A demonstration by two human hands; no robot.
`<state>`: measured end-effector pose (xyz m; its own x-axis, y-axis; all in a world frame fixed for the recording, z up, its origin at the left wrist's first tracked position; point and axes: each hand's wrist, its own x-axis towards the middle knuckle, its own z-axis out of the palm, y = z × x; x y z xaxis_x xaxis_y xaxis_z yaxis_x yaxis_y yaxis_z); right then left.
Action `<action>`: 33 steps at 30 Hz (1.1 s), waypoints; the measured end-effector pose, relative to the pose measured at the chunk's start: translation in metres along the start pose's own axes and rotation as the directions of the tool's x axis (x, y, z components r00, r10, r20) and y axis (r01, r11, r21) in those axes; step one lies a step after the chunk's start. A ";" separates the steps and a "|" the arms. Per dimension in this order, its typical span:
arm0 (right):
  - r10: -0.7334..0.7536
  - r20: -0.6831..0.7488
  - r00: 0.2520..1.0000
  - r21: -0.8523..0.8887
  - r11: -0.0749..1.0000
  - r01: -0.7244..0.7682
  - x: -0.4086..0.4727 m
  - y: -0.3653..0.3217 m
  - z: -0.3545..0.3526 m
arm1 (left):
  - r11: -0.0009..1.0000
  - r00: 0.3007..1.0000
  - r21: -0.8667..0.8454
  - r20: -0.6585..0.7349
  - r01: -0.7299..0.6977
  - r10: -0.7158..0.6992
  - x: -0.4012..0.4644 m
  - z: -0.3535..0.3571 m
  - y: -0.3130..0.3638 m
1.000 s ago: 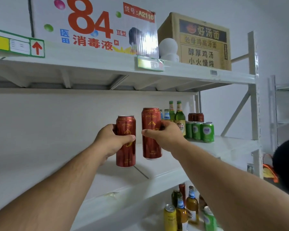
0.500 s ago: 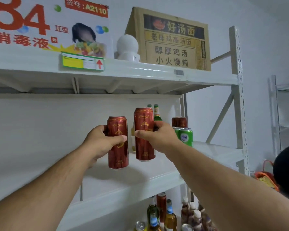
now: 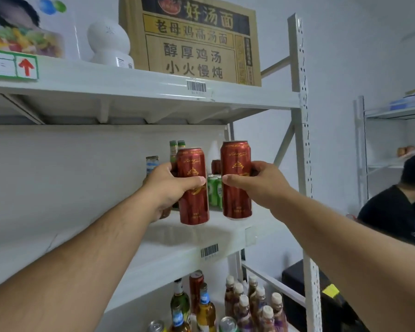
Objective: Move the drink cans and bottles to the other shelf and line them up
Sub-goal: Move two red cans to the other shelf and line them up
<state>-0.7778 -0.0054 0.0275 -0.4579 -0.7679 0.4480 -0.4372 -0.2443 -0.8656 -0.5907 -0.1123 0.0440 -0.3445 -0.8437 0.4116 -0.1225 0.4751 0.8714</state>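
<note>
My left hand [image 3: 170, 185] and right hand [image 3: 261, 183] each grip a red can [image 3: 193, 207] above the middle shelf [image 3: 177, 248]. Several drinks already stand there; many bottles [image 3: 244, 305] wait below.

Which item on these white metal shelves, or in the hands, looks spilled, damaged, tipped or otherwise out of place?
Nothing stands out. The left hand and right hand each hold a tall dark red drink can upright and undented above the middle shelf, where green cans stand upright.
</note>
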 end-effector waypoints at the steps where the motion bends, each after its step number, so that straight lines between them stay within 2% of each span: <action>1: 0.006 -0.023 1.000 -0.007 1.000 -0.007 0.000 0.004 -0.008 | 1.000 1.000 -0.012 0.026 -0.013 0.014 0.002 0.009 0.003; 6: 0.026 -0.082 0.996 -0.033 0.999 -0.028 -0.001 0.024 -0.049 | 0.998 0.992 -0.048 0.115 -0.039 0.044 0.009 0.055 0.019; 11: 0.026 -0.097 0.995 -0.020 0.999 -0.028 0.014 0.045 -0.085 | 0.997 0.988 -0.012 0.135 -0.079 0.080 0.020 0.100 0.038; 23: -0.041 0.035 0.999 0.036 0.999 0.040 0.088 0.091 -0.159 | 1.000 0.998 -0.008 -0.061 -0.022 0.021 0.075 0.200 0.057; 33: -0.065 0.047 0.997 0.028 0.998 0.064 0.123 0.112 -0.166 | 0.999 0.994 0.042 -0.105 -0.011 0.015 0.119 0.215 0.053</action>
<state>-1.0115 -0.0292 0.0233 -0.3917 -0.7774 0.4922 -0.4435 -0.3092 -0.8413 -0.8382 -0.1335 0.0816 -0.2463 -0.8581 0.4506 -0.1576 0.4942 0.8550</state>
